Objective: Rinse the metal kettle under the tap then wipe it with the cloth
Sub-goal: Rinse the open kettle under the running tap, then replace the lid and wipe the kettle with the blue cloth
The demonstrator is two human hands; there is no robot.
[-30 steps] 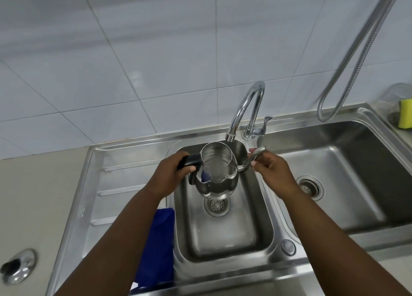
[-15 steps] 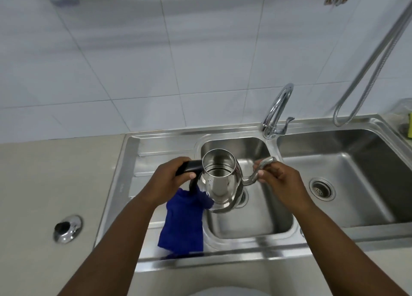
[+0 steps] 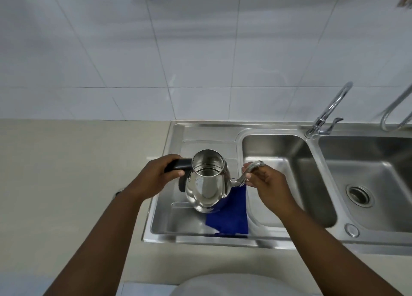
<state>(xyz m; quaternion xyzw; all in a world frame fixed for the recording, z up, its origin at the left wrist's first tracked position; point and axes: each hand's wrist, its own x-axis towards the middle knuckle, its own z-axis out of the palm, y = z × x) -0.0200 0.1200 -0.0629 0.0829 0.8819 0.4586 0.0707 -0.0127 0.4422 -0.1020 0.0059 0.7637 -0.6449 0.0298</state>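
Note:
A shiny metal kettle [image 3: 206, 185] with no lid is held upright above the steel draining board [image 3: 169, 220]. My left hand [image 3: 156, 177] grips its black handle. My right hand [image 3: 265, 184] pinches its thin curved spout. Under and just right of the kettle a blue cloth [image 3: 231, 215] lies on the draining board beside the left basin. The tap [image 3: 330, 110] stands far right at the back; no water is seen running from it.
The left sink basin [image 3: 289, 175] and the right basin [image 3: 365, 184] with its drain lie to the right. A beige counter [image 3: 78, 173] spreads to the left. A metal hose [image 3: 396, 115] hangs at the far right. White tiled wall behind.
The kettle has moved left, from under the tap over the left basin to above the draining board and cloth. Both hands kept their grip.

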